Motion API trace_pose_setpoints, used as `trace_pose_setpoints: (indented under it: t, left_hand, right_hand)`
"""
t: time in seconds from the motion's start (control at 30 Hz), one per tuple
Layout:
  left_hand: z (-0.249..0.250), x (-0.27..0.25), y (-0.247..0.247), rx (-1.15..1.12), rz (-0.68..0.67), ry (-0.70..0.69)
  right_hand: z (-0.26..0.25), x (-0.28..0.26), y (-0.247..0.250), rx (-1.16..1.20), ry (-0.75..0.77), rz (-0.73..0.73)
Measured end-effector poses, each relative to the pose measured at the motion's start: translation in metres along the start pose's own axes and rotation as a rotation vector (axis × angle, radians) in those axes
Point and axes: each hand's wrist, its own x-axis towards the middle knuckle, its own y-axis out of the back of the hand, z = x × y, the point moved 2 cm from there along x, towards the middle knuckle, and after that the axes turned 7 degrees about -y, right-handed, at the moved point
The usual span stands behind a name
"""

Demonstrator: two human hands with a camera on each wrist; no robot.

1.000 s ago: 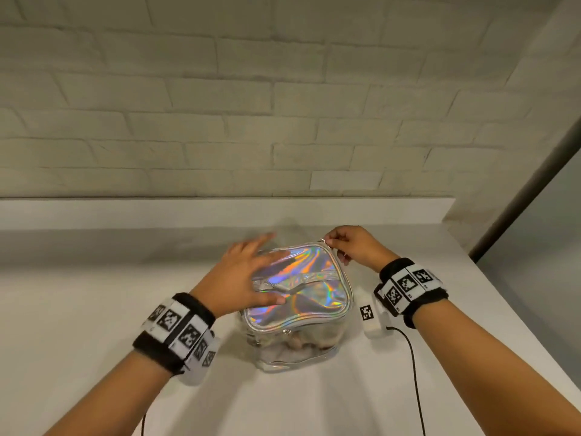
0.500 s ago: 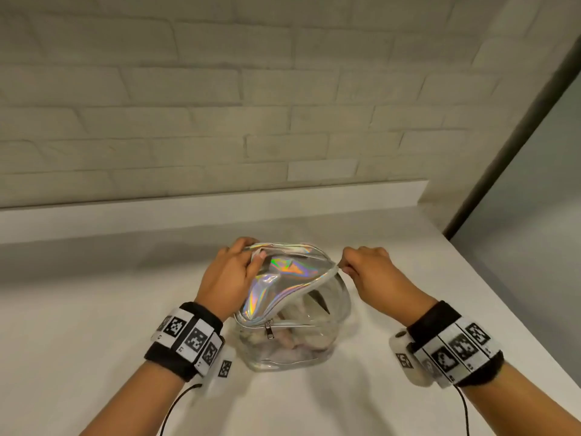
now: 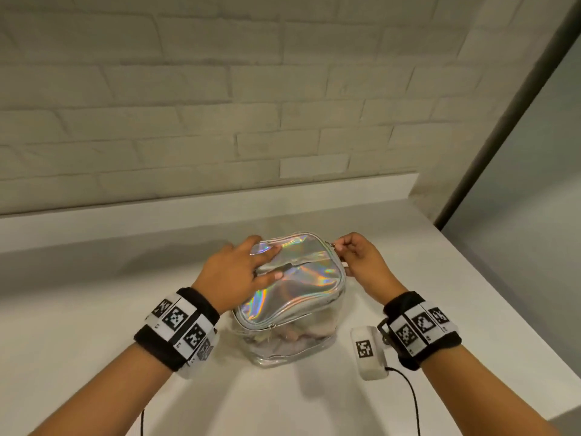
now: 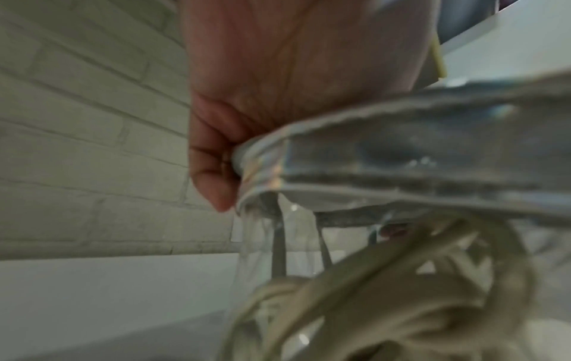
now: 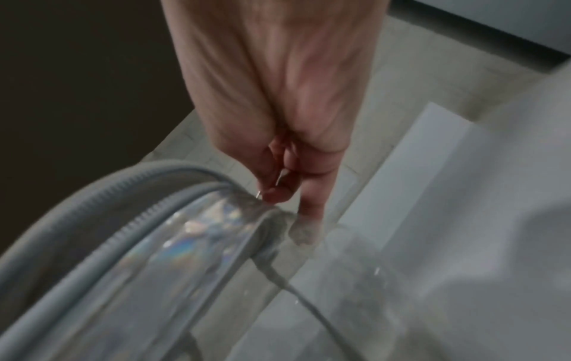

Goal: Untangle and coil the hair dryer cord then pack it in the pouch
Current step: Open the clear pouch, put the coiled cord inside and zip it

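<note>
The pouch stood on the white counter, a boxy, rounded-cornered case with clear, glossy plastic walls and a holographic silver lid that threw pink, green and blue sheen. A grey ribbed zipper track ran around the lid's edge, and a small metal zipper slider hung at the near front corner. Through the transparent wall the cream-coloured cord lay looped in soft, overlapping coils inside the pouch; pale pinkish shapes beside it could not be made out clearly.

The left hand lay on the lid's left side with fingers spread over the shiny surface; in the left wrist view its fingers curled around the lid's piped rim, gripping it. The right hand was at the pouch's far right corner, thumb and forefinger closed narrowly on a thin metal zipper pull, the other fingers reaching down beside the clear wall.

Both wrists wore black bands with white blocks printed in black square codes; a white camera unit with a thin black cable hung below the right one. Behind the counter rose a pale, matte painted-brick wall.
</note>
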Motion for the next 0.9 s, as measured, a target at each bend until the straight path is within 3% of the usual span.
trace_pose_setpoints:
  t: [0.07,0.13,0.23,0.3,0.4,0.47,0.53,0.6,0.67,0.73,0.8,0.87,0.9]
  left_hand:
    - [-0.003,0.001,0.000,-0.045,-0.059,0.076]
    - [-0.008,0.003,0.002,-0.088,-0.036,0.159]
    - [0.002,0.009,0.010,0.104,0.084,0.042]
    - [0.008,0.008,0.006,0.284,0.196,-0.069]
    - [0.007,0.009,-0.006,0.244,0.241,-0.160]
    - [0.007,0.009,-0.009,0.190,0.142,-0.142]
    - [0.007,0.009,-0.004,0.038,0.056,-0.023]
    - [-0.001,0.007,-0.004,-0.143,-0.036,0.147]
    - [-0.004,0.000,-0.001,-0.378,-0.094,0.192]
    - [-0.003,-0.008,0.008,-0.778,0.012,0.228]
    - [-0.009,-0.025,0.004,-1.092,0.092,0.330]
    - [-0.015,-0.046,-0.004,-1.309,0.144,0.480]
    - [-0.017,-0.056,-0.008,-1.281,0.167,0.521]
  right_hand:
    - [-0.008,-0.001,0.011,-0.159,0.103,0.016]
    - [-0.015,-0.011,0.024,-0.417,0.230,0.022]
    - [-0.016,-0.037,0.031,-0.637,0.298,-0.022]
    - [-0.015,-0.054,0.023,-0.652,0.308,-0.014]
    - [-0.011,-0.074,-0.010,-0.508,0.293,-0.052]
    - [-0.004,-0.083,-0.037,-0.416,0.238,-0.147]
    - [-0.004,-0.091,-0.053,-0.500,0.230,-0.161]
    - [-0.015,-0.097,-0.049,-0.696,0.334,0.035]
    - [-0.030,-0.104,-0.047,-0.741,0.498,0.182]
    - [-0.035,-0.109,-0.063,-0.777,0.542,0.128]
    - [-0.025,-0.106,-0.091,-0.869,0.445,0.030]
    - [-0.011,-0.101,-0.118,-1.032,0.355,0.027]
    - [-0.007,-0.098,-0.127,-1.111,0.327,0.050]
